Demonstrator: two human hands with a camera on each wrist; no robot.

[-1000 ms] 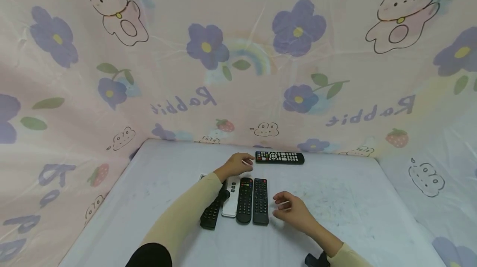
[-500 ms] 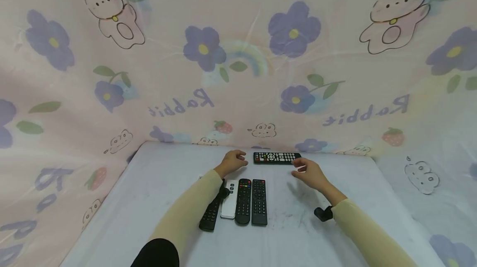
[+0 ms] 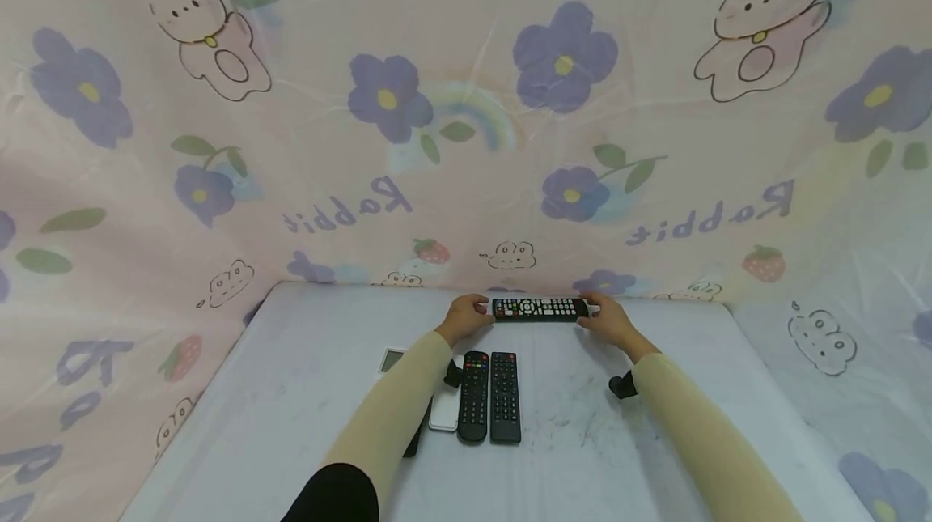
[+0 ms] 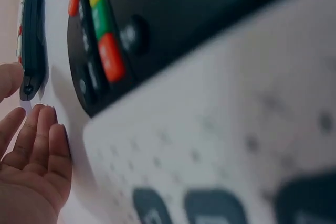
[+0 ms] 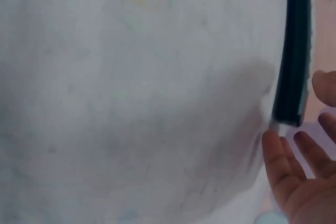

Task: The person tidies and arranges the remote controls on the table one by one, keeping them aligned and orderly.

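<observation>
A black remote control (image 3: 540, 309) with white and coloured buttons lies crosswise near the table's back edge. My left hand (image 3: 464, 320) is at its left end, fingers loosely extended; in the left wrist view, the thumb is right against the end of that remote (image 4: 32, 51), or nearly so. At the opposite end is my right hand (image 3: 612, 323). The right wrist view has its thumb and fingers spread around the tip of the remote (image 5: 292, 51), with a small gap showing. Neither hand grips it.
Nearer me stand side by side a rounded black remote (image 3: 474, 396), a squared black remote (image 3: 506, 398) and a white remote (image 3: 444, 410). My left sleeve hides most of another black remote (image 3: 413, 443) and a device with a small screen (image 3: 391, 359). A patterned curtain (image 3: 466, 182) hangs behind the table (image 3: 582, 441).
My right hand has moved forward from beside the squared black remote to the right end of the back remote. The left hand has shifted slightly toward that remote's left end.
</observation>
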